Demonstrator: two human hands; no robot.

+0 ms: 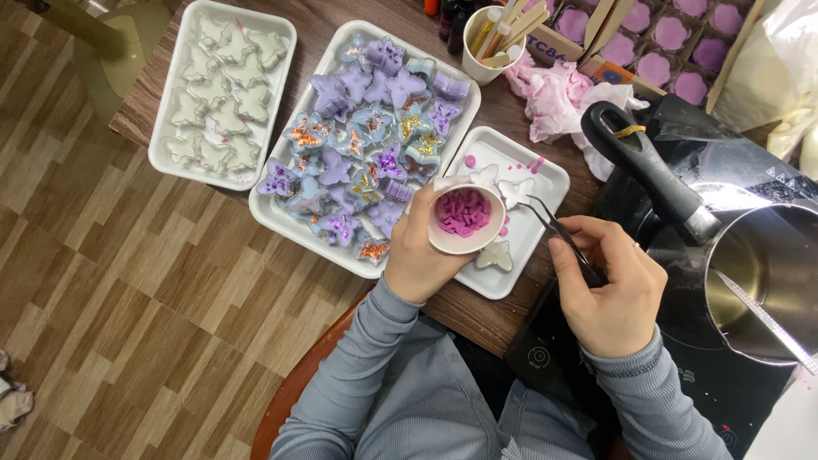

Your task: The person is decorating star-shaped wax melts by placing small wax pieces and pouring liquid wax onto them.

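Our left hand [423, 247] wraps its fingers around a small white cup [465, 220] of pink chips, holding it over a small white tray [545, 183] of pale butterfly shapes. Our right hand [607, 285] pinches black tweezers [554, 228], tips near the cup's rim. Beside them sits a larger tray [281, 223] of purple glittered butterflies.

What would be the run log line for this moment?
left hand: holds paper cup of pink pieces | right hand: holds tweezers
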